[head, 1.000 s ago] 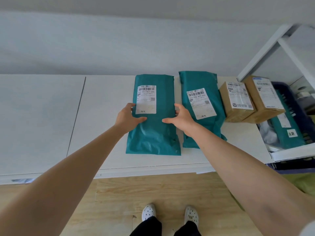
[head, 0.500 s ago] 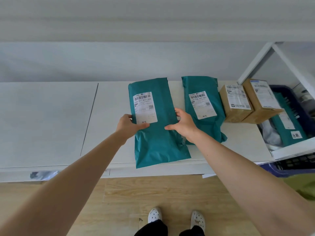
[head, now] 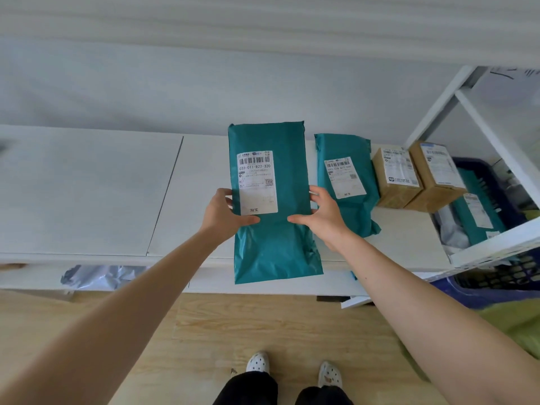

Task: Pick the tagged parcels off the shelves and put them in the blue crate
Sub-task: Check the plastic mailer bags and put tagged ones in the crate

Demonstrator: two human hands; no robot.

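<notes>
I had my left hand (head: 223,213) and right hand (head: 324,220) gripping the teal parcel (head: 277,247) by its sides at frame centre, its lower end overhanging the white shelf (head: 87,194); the blue crate (head: 482,296) sat lower right.

Both arms outstretched — left hand (head: 224,215) and right hand (head: 325,221) thumbs inward

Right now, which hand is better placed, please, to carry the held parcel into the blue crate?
Likely the right hand: it grips the teal parcel on the side nearer the blue crate, at far right.
</notes>
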